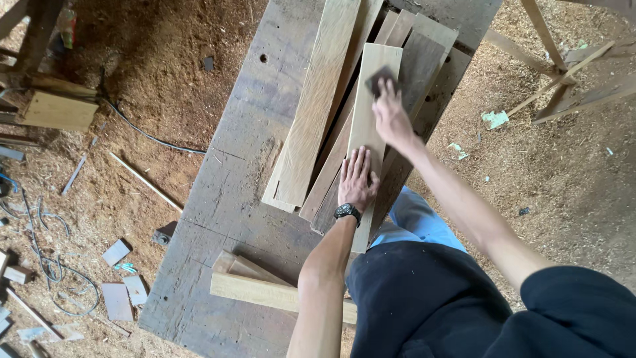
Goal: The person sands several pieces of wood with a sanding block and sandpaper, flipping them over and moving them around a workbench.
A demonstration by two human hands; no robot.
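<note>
Right hand [391, 119] gripping sandpaper [379, 79] on plank [368, 126]

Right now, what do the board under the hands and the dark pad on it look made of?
Board: bare, pale wood, unfinished, visible grain. Dark pad under right hand: probably sandpaper or an abrasive block, too small to tell. Left hand lies flat on the board.

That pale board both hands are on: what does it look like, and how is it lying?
The pale board is a long, narrow plank of light, bare wood with straight edges. It lies flat on top of a fanned stack of darker boards on the workbench, its near end reaching the bench edge. The left hand presses flat on its lower part; the right hand holds a small dark pad against its far end.
</note>
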